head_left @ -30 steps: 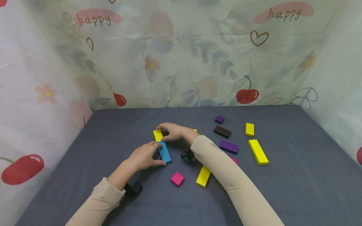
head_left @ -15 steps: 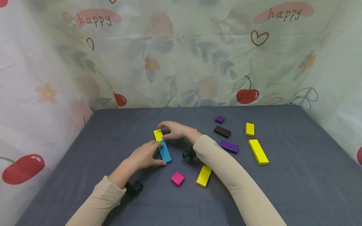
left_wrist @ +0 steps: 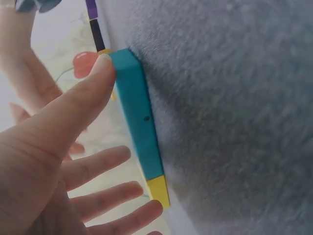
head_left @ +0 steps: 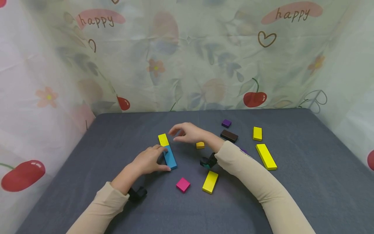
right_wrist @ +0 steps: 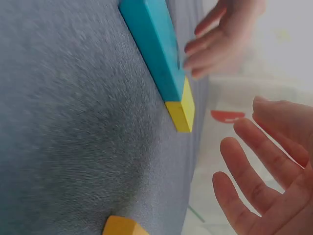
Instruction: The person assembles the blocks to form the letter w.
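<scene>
A blue block (head_left: pixel 170 158) lies on the dark grey cloth, its far end against a small yellow block (head_left: pixel 163 139), making one line. Over the blue block spreads my left hand (head_left: pixel 149 160), with the thumb at the block's near end and the fingertips by its far part. In the left wrist view the thumb touches the corner of the blue block and the other fingers are fairly straight. My right hand (head_left: pixel 188 132) hovers right of the yellow block, apart from it, fingers loosely bent and holding nothing. Beneath its wrist sits an orange-yellow block (head_left: pixel 200 145).
A pink block (head_left: pixel 183 185) and a yellow block (head_left: pixel 210 182) lie nearer the front. Behind the right forearm are a dark brown block (head_left: pixel 229 136), a small purple block (head_left: pixel 226 123) and a mostly hidden purple one. Two yellow blocks (head_left: pixel 257 134) lie further right.
My right hand has drawn away from the small yellow block, up and to the right, uncovering it and the orange-yellow block. My left hand and the blue block stay nearly where they were.
</scene>
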### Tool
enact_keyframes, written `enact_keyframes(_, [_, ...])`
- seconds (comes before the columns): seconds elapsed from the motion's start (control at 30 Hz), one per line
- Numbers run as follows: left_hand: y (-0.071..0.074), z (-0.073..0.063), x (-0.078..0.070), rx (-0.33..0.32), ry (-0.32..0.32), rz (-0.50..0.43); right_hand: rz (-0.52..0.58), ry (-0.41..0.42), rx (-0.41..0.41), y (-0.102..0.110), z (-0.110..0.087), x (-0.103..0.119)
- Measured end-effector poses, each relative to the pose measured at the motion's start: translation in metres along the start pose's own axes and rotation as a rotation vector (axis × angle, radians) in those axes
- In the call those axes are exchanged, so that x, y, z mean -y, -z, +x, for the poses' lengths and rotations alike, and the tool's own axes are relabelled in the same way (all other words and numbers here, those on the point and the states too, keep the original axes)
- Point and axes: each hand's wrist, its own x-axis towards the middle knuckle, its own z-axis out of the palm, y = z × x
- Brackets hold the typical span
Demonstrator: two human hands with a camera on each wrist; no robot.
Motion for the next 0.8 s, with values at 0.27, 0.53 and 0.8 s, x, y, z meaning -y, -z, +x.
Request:
enact_keyframes(0.27, [0.007, 0.005, 0.007, -0.015, 0.03, -0.058, 0.059, 0.068, 0.024, -0.007, -0.03, 0.008])
enact_keyframes(0.53, [0.004, 0.017, 0.013, 0.007, 0.047, -0.052, 0.128, 0.102, 0.099, -0.022, -0.055, 0.014])
enact_keyframes(0.8, [0.003, 0.016, 0.014, 0.005, 0.046, -0.074, 0.134, 0.108, 0.155, -0.035, -0.071, 0.018])
